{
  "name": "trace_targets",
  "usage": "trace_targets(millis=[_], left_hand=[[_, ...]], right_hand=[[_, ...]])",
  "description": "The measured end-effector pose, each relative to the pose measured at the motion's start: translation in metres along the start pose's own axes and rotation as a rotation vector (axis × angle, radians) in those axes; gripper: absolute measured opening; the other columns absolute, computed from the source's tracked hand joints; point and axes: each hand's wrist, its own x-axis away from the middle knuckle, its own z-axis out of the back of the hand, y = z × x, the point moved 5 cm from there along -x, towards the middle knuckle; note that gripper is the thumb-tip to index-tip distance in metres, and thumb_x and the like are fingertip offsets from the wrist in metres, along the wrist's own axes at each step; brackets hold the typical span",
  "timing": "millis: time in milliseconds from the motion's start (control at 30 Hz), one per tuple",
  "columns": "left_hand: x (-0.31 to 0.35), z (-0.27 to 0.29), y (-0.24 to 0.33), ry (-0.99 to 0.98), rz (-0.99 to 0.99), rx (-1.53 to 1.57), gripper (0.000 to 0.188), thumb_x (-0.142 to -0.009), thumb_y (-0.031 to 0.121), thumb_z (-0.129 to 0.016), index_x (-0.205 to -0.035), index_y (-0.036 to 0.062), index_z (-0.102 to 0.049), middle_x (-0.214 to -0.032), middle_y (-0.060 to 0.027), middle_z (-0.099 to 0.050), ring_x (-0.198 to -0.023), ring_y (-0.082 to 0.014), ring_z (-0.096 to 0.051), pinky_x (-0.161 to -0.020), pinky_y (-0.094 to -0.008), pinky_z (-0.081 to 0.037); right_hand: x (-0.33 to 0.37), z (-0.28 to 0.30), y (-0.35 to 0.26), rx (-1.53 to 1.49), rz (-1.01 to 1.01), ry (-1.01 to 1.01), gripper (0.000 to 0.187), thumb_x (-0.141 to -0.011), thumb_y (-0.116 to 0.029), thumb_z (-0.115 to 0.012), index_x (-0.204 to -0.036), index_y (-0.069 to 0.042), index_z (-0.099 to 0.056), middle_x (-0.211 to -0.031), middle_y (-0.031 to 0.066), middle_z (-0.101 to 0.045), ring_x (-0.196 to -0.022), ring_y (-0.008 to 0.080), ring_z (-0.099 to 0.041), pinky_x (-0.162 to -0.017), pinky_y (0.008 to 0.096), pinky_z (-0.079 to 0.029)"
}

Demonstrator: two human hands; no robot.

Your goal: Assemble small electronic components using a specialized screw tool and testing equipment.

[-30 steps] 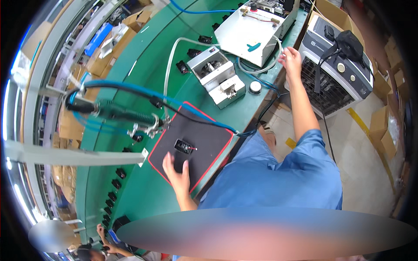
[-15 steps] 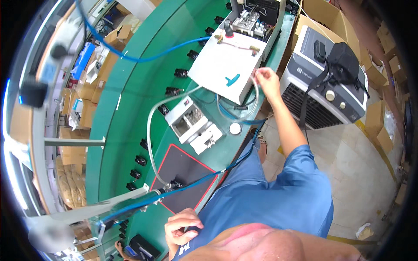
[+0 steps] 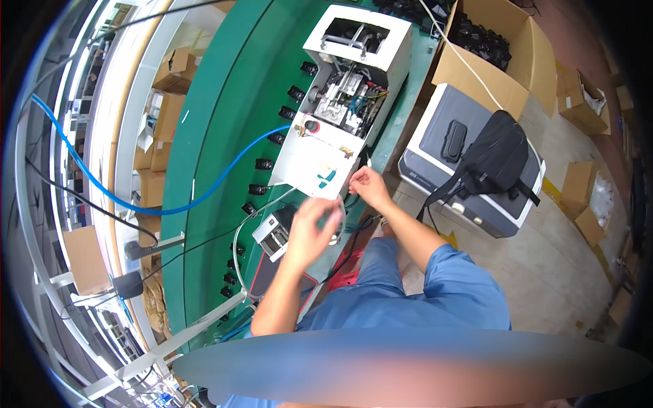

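Observation:
My right hand (image 3: 369, 188) is beside the near right corner of a white machine panel (image 3: 299, 155), its thumb and fingertips pinched together. Whatever lies in that pinch is too small to make out. My left hand (image 3: 314, 231) is raised just left of it, fingers bent and blurred by motion. A clear hose (image 3: 343, 216) passes close to its fingertips; whether they touch is hidden. On the panel lie a teal T-shaped handle (image 3: 327, 179) and brass fittings. Partly behind my left hand stands a small grey-white device (image 3: 272, 234).
The white machine (image 3: 354, 88) has its inner mechanism exposed. A green conveyor (image 3: 218, 136) carries several black parts on the left. Blue hose (image 3: 197, 204) loops over it. To the right are a grey air cooler (image 3: 435, 153) with a black bag (image 3: 493, 153) and open cardboard boxes (image 3: 476, 71).
My left hand has risen from near my body to the panel's near corner. My right hand stays by the panel's edge. The view has shifted, showing more of the machine's far end.

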Motion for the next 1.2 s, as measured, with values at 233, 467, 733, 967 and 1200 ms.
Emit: trace_targets(millis=[233,467,733,967,1200], left_hand=[[-0.189,-0.014,-0.07,0.324,0.002,-0.348,0.053,-0.086,0.028,-0.077,-0.128,0.0013,-0.06,-0.124,-0.0214,-0.061,-0.117,-0.04,-0.057,-0.1,-0.045,-0.046],[-0.231,-0.019,-0.097,0.118,0.169,-0.399,0.062,-0.086,0.037,-0.077,-0.137,0.0077,-0.058,-0.124,-0.0191,-0.067,-0.112,-0.038,-0.064,-0.095,-0.0451,-0.052],[-0.226,-0.023,-0.101,0.151,0.047,-0.424,0.056,-0.093,0.027,-0.069,-0.142,0.0043,-0.054,-0.118,-0.0212,-0.066,-0.104,-0.0404,-0.065,-0.09,-0.0456,-0.053],[-0.224,-0.026,-0.106,0.137,0.035,-0.397,0.056,-0.095,0.026,-0.066,-0.143,0.0016,-0.052,-0.115,-0.0217,-0.065,-0.103,-0.0407,-0.063,-0.09,-0.0459,-0.051],[-0.228,-0.026,-0.11,0.052,0.12,-0.405,0.059,-0.097,0.031,-0.064,-0.149,0.0083,-0.047,-0.113,-0.0232,-0.064,-0.103,-0.04,-0.063,-0.091,-0.0444,-0.051]], right_hand=[[0.002,0.001,-0.003,0.006,-0.05,-0.025,0.009,-0.092,0.001,-0.065,-0.094,0.0,-0.057,-0.086,0.0077,-0.067,-0.075,0.0158,-0.069,-0.068,0.0306,-0.061],[-0.001,0.004,-0.014,0.06,-0.15,-0.024,0.01,-0.09,0.0,-0.066,-0.093,0.0,-0.057,-0.082,0.0077,-0.067,-0.072,0.0149,-0.068,-0.067,0.0298,-0.059],[-0.005,0.004,-0.016,0.066,-0.204,-0.088,0.012,-0.083,0.001,-0.069,-0.087,-0.001,-0.057,-0.074,0.0067,-0.066,-0.063,0.0135,-0.065,-0.058,0.0282,-0.052],[-0.005,0.005,-0.021,0.103,-0.214,-0.085,0.012,-0.082,0.001,-0.068,-0.085,-0.001,-0.056,-0.072,0.0068,-0.066,-0.062,0.0137,-0.064,-0.057,0.0291,-0.051],[-0.006,0.007,-0.014,0.029,-0.213,-0.103,0.013,-0.086,-0.001,-0.069,-0.089,-0.001,-0.056,-0.075,0.0082,-0.066,-0.065,0.0152,-0.065,-0.059,0.0297,-0.054]])
